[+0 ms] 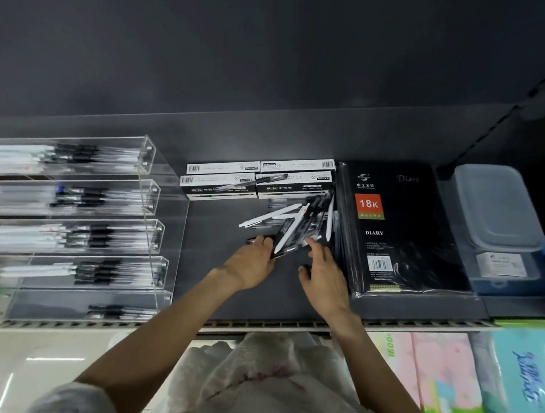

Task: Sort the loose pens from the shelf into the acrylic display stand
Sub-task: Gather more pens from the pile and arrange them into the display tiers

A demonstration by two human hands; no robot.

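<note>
Both hands at loose pens [291, 222]
L hand [251, 263] gripped pens' near ends; R hand [323, 275] open beside; pile ran 1 o'clock; stand [156, 199] at 9

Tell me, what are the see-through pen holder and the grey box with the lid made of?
The pen holder looks like clear, glossy acrylic: pens show through it and its edges glint. The grey box looks like frosted, semi-matte plastic, probably; its lid is cloudy with soft rounded corners.

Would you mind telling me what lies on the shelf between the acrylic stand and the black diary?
In the head view, the loose pens lie there, with both hands on them, and white pen boxes behind; near the stand the shelf is bare.
</note>
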